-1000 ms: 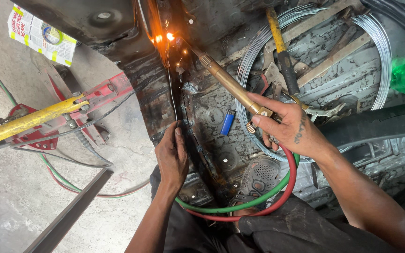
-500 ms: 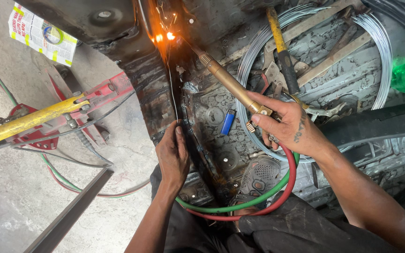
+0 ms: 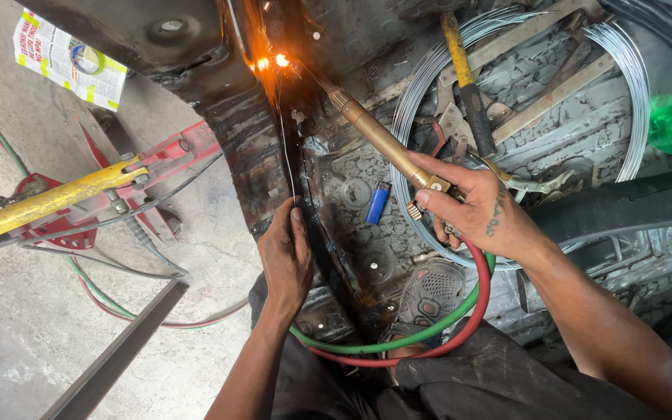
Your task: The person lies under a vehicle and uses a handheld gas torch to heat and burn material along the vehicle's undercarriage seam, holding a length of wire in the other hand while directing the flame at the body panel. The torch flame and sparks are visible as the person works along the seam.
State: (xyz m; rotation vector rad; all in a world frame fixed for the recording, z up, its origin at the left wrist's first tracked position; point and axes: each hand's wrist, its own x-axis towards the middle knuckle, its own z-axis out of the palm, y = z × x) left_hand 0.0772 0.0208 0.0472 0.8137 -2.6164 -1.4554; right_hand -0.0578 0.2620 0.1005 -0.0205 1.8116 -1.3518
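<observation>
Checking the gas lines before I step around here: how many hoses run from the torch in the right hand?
2: a red hose and a green hose, both looping from the torch under the right hand toward the lap. Similar hoses lie on the floor at left, possibly the same ones.

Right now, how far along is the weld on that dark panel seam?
Done: nothing I can confirm; the seam is too dark to judge. In hand: the right hand holds the brass torch, flame glowing at the seam's top, while the left hand feeds a thin rod. Left: apparently the stretch below the glow.
</observation>
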